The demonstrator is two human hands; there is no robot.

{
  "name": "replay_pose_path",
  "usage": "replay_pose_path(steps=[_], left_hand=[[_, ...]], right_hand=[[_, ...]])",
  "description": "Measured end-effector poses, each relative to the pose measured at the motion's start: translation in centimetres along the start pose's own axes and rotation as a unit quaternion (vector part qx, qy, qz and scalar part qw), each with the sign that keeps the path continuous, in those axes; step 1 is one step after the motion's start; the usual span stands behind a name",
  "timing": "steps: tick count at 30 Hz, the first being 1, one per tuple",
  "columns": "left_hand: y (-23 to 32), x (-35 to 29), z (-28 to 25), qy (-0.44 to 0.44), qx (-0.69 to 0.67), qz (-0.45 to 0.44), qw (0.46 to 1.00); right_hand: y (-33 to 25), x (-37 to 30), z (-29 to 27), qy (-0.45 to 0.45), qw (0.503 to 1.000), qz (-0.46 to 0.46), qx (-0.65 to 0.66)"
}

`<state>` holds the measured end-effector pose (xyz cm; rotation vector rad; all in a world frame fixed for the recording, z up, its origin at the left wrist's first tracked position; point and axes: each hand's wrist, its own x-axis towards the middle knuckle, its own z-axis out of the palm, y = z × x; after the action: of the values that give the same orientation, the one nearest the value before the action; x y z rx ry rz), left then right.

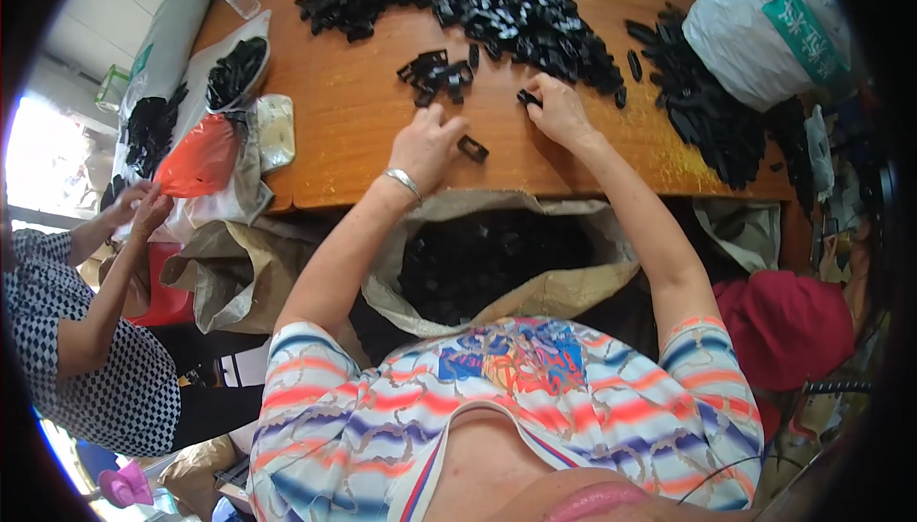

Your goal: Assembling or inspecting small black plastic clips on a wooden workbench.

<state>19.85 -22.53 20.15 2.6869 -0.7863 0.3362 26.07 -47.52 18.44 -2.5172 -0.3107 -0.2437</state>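
An open sack (583, 290) of black pieces sits below the desk's (344, 154) edge. A black rectangular frame (473, 149) lies just beside the left hand (427, 145), its fingers curled, grip unclear. The right hand (562, 113), nearly closed, pinches a small black piece (528, 98). Beyond spreads a black heap (516, 16).

The right hand (560, 115) pinches a black piece (527, 98), the left hand (427, 146) beside a frame (473, 149).
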Motion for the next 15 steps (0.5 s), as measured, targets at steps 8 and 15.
replay_pose_path(steps=[8, 15], left_hand=[[-0.6, 0.0, 0.4, -0.02, -0.071, -0.015, 0.997], [-0.6, -0.3, 1.6, -0.035, -0.164, -0.085, 0.982]], right_hand=[[-5.4, -4.1, -0.1, -0.046, 0.984, -0.096, 0.145], [-6.7, -4.9, 1.6, -0.062, 0.981, -0.136, 0.124]])
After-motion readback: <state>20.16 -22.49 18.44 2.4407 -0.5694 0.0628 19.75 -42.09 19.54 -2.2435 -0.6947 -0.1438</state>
